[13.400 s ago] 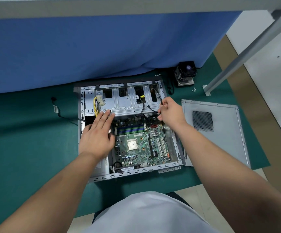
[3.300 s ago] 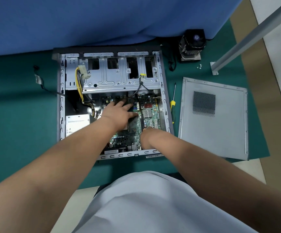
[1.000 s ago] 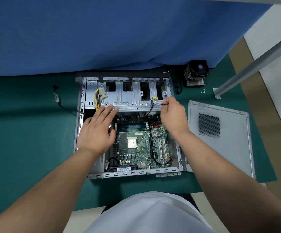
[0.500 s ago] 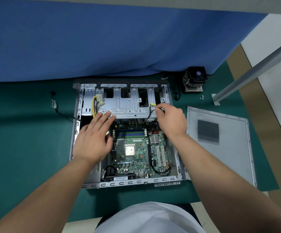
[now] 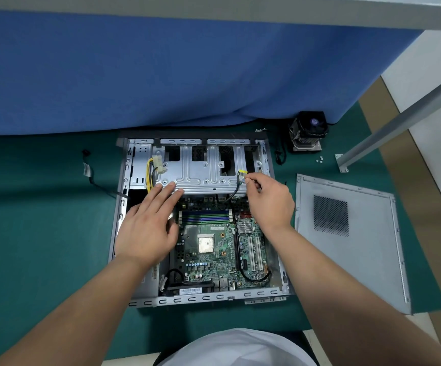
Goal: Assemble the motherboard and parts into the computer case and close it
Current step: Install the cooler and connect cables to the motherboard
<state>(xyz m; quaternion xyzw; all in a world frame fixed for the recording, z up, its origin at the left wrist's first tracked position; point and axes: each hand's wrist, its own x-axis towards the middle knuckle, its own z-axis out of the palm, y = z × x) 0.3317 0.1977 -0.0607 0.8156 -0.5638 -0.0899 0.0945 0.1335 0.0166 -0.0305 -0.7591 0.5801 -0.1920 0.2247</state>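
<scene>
Two hands were at work inside the open computer case (image 5: pixel 120 223), which lay flat on the counter (image 5: pixel 42 233). The right hand (image 5: pixel 270 200) pinched a thin black cable (image 5: pixel 236 187) near its yellow tag (image 5: pixel 242 172), at one o'clock from the motherboard (image 5: pixel 214 241). The cable judged light and limp, best held close behind its connector. The left hand (image 5: pixel 148 228) lay flat, fingers straight, holding nothing, fingertips on the drive cage (image 5: pixel 200 175).
</scene>
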